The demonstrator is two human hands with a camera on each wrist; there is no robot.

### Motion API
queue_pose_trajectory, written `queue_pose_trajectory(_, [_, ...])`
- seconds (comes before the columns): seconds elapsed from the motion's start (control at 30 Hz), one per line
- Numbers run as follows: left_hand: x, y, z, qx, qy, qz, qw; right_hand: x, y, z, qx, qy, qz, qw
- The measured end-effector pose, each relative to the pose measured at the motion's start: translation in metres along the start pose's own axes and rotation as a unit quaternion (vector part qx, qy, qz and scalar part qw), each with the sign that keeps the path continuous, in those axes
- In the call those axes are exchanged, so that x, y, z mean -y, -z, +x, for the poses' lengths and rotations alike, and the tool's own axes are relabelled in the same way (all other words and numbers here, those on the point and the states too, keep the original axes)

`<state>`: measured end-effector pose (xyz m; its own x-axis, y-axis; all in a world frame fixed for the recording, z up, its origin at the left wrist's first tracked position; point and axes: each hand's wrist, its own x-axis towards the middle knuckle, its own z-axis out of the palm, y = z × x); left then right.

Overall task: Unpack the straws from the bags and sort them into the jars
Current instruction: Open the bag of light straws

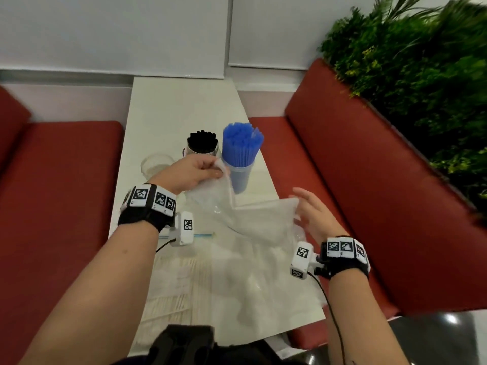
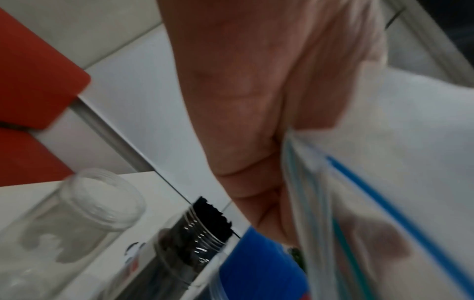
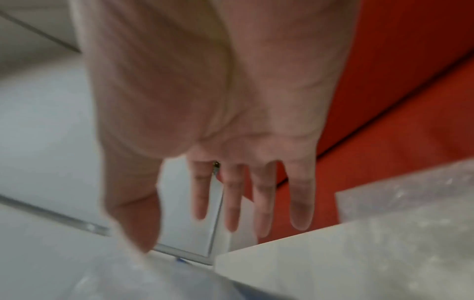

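My left hand pinches the top edge of a clear zip bag with a blue seal strip, lifted just in front of the jars. The bag looks empty and droops toward my right hand, whose fingers are spread straight beside its far corner, holding nothing. A jar of blue straws stands behind the bag, a jar of black straws to its left, and an empty clear jar further left. White straws in a bag lie near the table's front.
The white table is narrow, with red bench seats on both sides and a green plant wall at the right. More crumpled clear plastic covers the near right part of the table.
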<state>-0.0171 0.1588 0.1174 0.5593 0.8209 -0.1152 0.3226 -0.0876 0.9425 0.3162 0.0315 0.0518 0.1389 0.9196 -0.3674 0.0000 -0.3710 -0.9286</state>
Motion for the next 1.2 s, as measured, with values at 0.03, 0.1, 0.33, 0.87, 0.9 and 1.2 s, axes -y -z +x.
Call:
queue_pose_trajectory(0.03, [-0.005, -0.006, 0.006, 0.038, -0.008, 0.034, 0.999, 0.009, -0.003, -0.001, 0.03, 0.006, 0.006, 1.0])
queue_pose_trajectory(0.1, [-0.015, -0.014, 0.018, 0.075, -0.009, 0.08, 0.994, 0.024, -0.004, -0.005, 0.074, 0.005, -0.036, 0.997])
queue_pose_trajectory(0.33, [-0.038, -0.022, 0.042, 0.029, -0.002, 0.164, 0.986, 0.047, 0.016, -0.014, -0.047, 0.121, -0.053, 0.99])
queue_pose_trajectory(0.87, [-0.033, -0.101, 0.029, -0.021, 0.049, -0.281, 0.958, 0.035, 0.006, 0.025, 0.069, 0.061, -0.068, 0.993])
queue_pose_trajectory(0.9, [-0.023, -0.117, 0.031, -0.028, 0.061, -0.259, 0.963, 0.027, 0.006, 0.026, 0.085, 0.043, -0.061, 0.994])
queue_pose_trajectory(1.2, [0.066, -0.206, 0.028, -0.18, 0.186, -0.296, 0.919, -0.081, 0.037, 0.026, 0.021, -0.119, -0.071, 0.99])
